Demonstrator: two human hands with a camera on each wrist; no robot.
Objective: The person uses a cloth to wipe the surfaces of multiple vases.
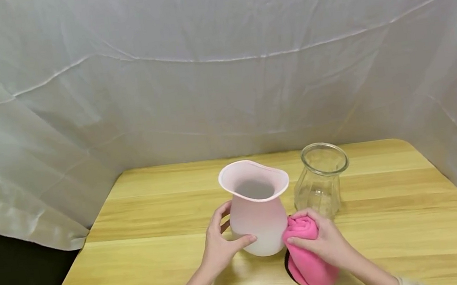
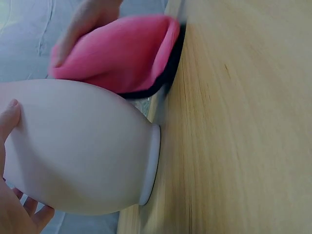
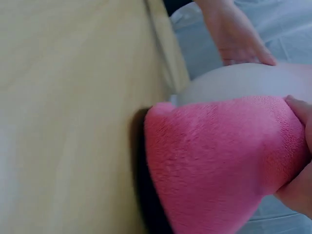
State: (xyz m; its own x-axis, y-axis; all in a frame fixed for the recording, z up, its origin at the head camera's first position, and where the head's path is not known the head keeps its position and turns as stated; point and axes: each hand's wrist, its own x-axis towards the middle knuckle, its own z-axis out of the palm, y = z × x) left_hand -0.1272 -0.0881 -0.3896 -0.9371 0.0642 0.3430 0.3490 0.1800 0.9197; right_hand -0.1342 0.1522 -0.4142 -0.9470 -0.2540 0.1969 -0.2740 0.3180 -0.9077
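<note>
A pale pink-and-white vase (image 1: 260, 221) with a wavy flared rim stands upright on the wooden table. My left hand (image 1: 221, 246) holds its left side, thumb across the front and fingers round behind; the left wrist view shows the vase's foot on the tabletop. In my right hand (image 1: 330, 242) is a bunched pink cloth (image 1: 310, 265) with a dark edge, gripped near its rolled top. The cloth sits against or very close to the vase's right side; in the right wrist view the cloth (image 3: 214, 161) covers part of the vase (image 3: 239, 83).
Behind the right hand stands a clear glass jar (image 1: 317, 191) with a thick round rim, its lower part partly hidden by that hand. A grey-white fabric curtain (image 1: 223, 100) hangs behind and at both sides of the wooden table (image 1: 152, 256).
</note>
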